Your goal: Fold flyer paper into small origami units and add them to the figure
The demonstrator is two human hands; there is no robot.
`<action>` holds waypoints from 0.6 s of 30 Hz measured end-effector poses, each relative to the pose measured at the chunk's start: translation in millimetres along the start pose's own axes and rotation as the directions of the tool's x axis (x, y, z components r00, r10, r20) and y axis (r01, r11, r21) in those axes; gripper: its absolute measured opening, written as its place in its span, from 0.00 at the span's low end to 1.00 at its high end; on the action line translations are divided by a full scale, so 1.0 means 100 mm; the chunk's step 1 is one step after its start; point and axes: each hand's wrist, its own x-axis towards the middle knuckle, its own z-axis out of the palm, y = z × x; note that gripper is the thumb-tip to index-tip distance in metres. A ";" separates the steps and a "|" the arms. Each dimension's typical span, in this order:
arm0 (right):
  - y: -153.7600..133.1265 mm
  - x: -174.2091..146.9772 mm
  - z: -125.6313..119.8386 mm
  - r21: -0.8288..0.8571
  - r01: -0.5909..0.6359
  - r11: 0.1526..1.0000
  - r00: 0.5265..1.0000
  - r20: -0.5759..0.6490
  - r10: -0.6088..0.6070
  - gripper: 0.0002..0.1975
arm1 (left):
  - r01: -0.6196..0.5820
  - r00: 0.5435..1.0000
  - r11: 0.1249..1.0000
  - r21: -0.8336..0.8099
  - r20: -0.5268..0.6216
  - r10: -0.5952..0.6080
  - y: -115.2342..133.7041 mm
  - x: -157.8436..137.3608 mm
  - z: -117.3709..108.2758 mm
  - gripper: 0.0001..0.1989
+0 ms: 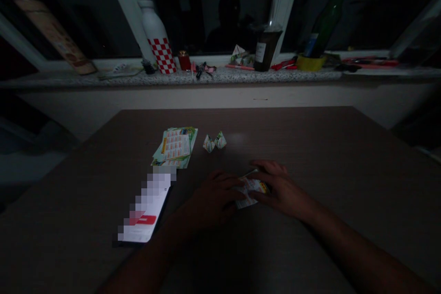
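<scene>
A small printed paper slip, white with orange-red print and a yellow edge, lies on the table between my two hands. My left hand rests with its fingers stretched out onto the slip's left side. From the right, my right hand has its thumb and forefinger on the slip near its right edge, while its other fingers reach out beyond. Parts of the slip are hidden under my fingers. Beyond my hands sits a small folded paper piece with two pointed parts.
Left of the folded piece is a pile of printed slips. A lit phone, partly pixelated, lies near my left forearm. Along the windowsill stand a checkered bottle, a dark cup, a green bottle and yellow tape.
</scene>
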 end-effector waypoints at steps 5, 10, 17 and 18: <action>-0.01 -0.01 -0.04 0.003 0.022 1.000 0.997 0.079 -0.022 0.19 | -0.011 1.000 1.000 -0.020 -0.004 0.011 0.01 0.01 -0.01 0.19; 0.02 -0.03 -0.05 0.016 0.025 1.000 0.993 0.112 -0.026 0.23 | -0.005 1.000 1.000 -0.007 0.011 0.005 -0.02 0.00 0.00 0.18; 0.02 -0.04 -0.03 0.001 0.066 0.998 0.992 0.106 -0.066 0.21 | 0.013 1.000 0.999 -0.033 0.005 -0.013 -0.01 0.00 -0.03 0.16; 0.02 -0.04 -0.03 -0.002 0.069 0.998 0.992 0.105 -0.068 0.21 | 0.014 1.000 0.999 -0.033 0.005 -0.014 -0.01 0.00 -0.03 0.17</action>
